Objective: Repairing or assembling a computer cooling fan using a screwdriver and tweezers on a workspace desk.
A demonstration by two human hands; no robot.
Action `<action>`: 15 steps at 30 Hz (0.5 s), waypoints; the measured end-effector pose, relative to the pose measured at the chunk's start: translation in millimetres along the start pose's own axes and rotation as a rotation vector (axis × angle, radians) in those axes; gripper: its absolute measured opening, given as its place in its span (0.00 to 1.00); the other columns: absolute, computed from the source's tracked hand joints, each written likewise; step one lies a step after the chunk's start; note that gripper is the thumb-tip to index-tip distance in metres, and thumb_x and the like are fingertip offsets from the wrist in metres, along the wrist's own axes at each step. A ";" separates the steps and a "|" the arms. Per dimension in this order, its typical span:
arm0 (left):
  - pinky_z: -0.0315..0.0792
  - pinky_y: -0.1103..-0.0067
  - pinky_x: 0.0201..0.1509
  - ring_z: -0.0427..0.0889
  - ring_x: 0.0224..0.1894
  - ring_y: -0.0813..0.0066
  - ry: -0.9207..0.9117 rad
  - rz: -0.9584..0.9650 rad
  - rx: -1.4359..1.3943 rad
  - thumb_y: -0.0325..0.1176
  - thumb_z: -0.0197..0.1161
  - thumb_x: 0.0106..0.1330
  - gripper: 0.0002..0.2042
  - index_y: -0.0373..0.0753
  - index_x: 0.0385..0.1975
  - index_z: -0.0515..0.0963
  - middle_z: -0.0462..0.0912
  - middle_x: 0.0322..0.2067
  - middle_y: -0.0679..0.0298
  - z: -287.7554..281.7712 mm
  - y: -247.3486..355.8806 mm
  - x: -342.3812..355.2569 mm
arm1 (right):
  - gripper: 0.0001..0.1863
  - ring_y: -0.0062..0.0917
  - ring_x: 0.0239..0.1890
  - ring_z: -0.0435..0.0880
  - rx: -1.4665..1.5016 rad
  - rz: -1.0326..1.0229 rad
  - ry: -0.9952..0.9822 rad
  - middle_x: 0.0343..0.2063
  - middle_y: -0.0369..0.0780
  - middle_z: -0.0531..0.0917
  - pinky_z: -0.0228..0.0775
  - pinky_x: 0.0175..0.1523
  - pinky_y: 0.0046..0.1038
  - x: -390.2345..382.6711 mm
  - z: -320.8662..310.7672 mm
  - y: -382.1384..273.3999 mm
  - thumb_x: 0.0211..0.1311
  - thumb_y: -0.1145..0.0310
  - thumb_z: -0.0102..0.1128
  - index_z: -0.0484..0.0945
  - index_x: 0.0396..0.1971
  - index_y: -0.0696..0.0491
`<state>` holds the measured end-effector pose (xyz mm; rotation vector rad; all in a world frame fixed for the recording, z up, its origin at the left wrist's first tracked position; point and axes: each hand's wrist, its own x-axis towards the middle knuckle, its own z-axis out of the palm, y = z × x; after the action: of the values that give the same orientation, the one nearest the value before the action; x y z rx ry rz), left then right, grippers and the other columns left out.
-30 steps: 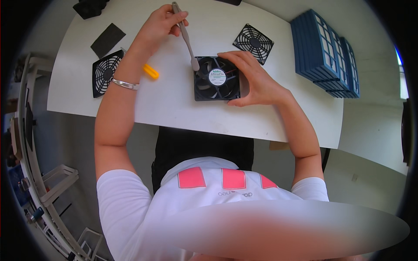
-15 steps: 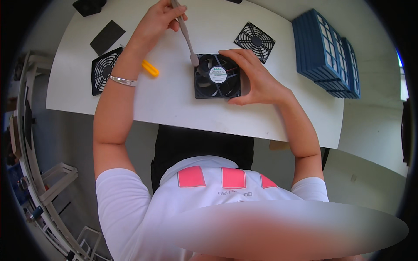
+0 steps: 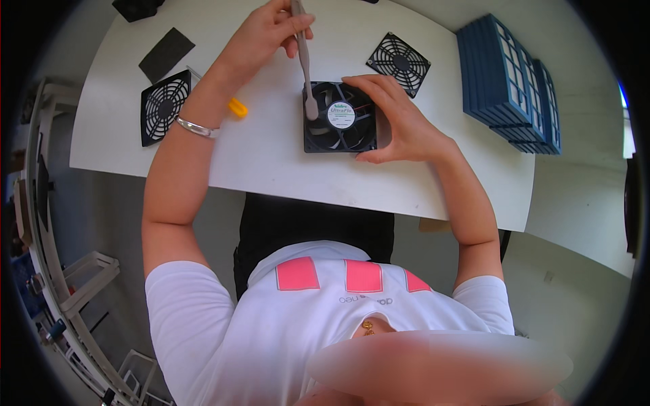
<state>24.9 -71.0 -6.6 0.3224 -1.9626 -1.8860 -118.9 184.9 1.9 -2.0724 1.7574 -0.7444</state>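
Note:
My left hand (image 3: 284, 30) is closed on the upper part of a long grey brush-like tool (image 3: 304, 57). Its paddle-shaped head lies over the left side of a square black cooling fan (image 3: 359, 128), which has a round white label at its hub. My right hand (image 3: 399, 118) grips the fan from the right, fingers at its top edge and thumb at its lower corner, on the white table (image 3: 284, 172). A yellow-handled tool (image 3: 238, 108) lies left of the fan, partly behind my left forearm. The fine detail of the grey tool's head is too small to tell.
Black fan grilles (image 3: 166, 108) (image 3: 401, 62) lie left and upper right. A dark flat pad (image 3: 167, 54) is at upper left, a black object (image 3: 137, 8) at the far corner. Stacked blue-framed panels (image 3: 508, 84) stand at the right edge. A white cart (image 3: 91, 271) is at left.
My left hand and the grey tool have moved right, the tool's head shifting further inward over the fan's blades. The fan has shifted slightly upward in view with my right hand still on it.

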 end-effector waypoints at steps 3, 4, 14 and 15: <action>0.73 0.85 0.26 0.76 0.22 0.82 0.114 0.008 -0.022 0.35 0.59 0.74 0.09 0.37 0.40 0.70 0.79 0.29 0.63 -9.0 -5.7 6.1 | 0.55 0.44 0.62 0.66 0.012 0.012 0.003 0.61 0.47 0.69 0.59 0.69 0.42 0.1 -0.4 -0.4 0.36 0.53 0.80 0.62 0.68 0.52; 0.73 0.85 0.26 0.76 0.22 0.82 0.113 0.008 -0.022 0.35 0.59 0.74 0.09 0.37 0.40 0.70 0.79 0.29 0.63 -6.6 -5.3 4.5 | 0.55 0.44 0.62 0.66 0.004 0.004 -0.003 0.61 0.46 0.69 0.59 0.68 0.42 0.1 -0.6 -0.1 0.36 0.53 0.80 0.62 0.68 0.52; 0.72 0.86 0.25 0.76 0.21 0.82 0.095 0.011 -0.104 0.35 0.59 0.74 0.10 0.35 0.41 0.69 0.79 0.30 0.61 6.0 7.6 -4.3 | 0.55 0.43 0.62 0.66 -0.028 -0.016 0.002 0.61 0.46 0.69 0.59 0.68 0.41 0.6 -0.4 -1.6 0.35 0.54 0.79 0.63 0.68 0.51; 0.72 0.86 0.25 0.75 0.21 0.82 0.003 -0.052 -0.084 0.35 0.59 0.74 0.10 0.35 0.41 0.70 0.79 0.30 0.61 12.0 5.5 -7.3 | 0.55 0.43 0.62 0.66 -0.026 -0.017 0.002 0.61 0.46 0.69 0.59 0.68 0.41 0.6 -0.3 -1.8 0.35 0.54 0.79 0.63 0.68 0.51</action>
<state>26.8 -56.8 -2.1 0.3547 -1.8838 -1.9924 -117.6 184.6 3.2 -2.1075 1.7614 -0.7320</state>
